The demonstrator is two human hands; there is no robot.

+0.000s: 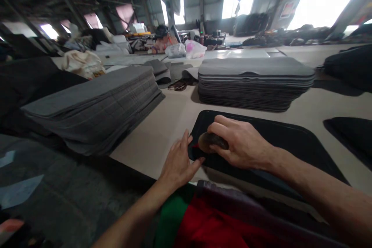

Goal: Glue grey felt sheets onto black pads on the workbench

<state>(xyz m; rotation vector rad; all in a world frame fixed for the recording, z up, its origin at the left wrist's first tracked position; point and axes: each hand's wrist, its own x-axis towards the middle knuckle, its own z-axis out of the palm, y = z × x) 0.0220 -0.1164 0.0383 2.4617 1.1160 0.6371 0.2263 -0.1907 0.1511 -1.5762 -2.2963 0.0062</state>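
A black rounded-corner panel (pixel 286 139) lies flat on the table in front of me. My right hand (pixel 240 139) is closed around a rounded dark-brown object (pixel 212 142), pressed low over the panel's left end. It could be a wooden tool handle; its underside is hidden. A small red spot shows just left of it. At the panel's left edge is my left hand (pixel 180 162), fingers stretched out and thumb apart, its tips touching the near-left corner.
A tall stack of grey sheets (pixel 255 81) stands behind the panel, and another grey stack (pixel 95 104) leans along the left. Dark-handled scissors (pixel 178 85) lie between them. Another black piece (pixel 353 135) is at the right. The pale table (pixel 145 139) ends at its near-left edge.
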